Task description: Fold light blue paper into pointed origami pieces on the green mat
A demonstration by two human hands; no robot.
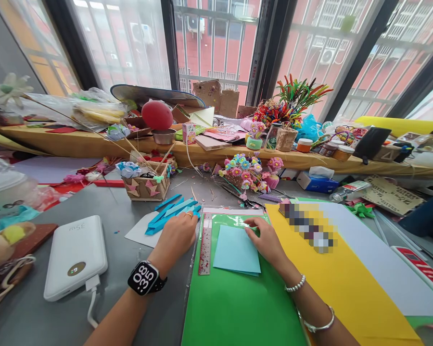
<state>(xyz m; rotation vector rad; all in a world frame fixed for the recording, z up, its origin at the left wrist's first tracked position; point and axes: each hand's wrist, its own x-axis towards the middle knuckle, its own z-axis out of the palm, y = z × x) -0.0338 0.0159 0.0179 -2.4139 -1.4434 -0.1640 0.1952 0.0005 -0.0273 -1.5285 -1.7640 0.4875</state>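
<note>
My left hand (178,233), with a watch on its wrist, lies over the right end of several folded blue paper strips (168,214). Its fingers bend down onto them and the fingertips are hidden, so a grip cannot be made out. The strips rest partly on a white sheet (139,231). A light blue paper square (236,250), apparently more than one layer, lies on a green sheet in a clear sleeve (238,307). My right hand (267,240) is at the square's upper right corner, thumb and fingers apart. Left of the square is a clear ruler (205,245).
A white power bank (77,257) with a cable sits at left. Behind the strips stands a cardboard basket (147,185). Yellow card (332,278) and a white sheet (375,245) lie at right. Craft flowers (245,168) and a cluttered ledge (187,153) are at the back.
</note>
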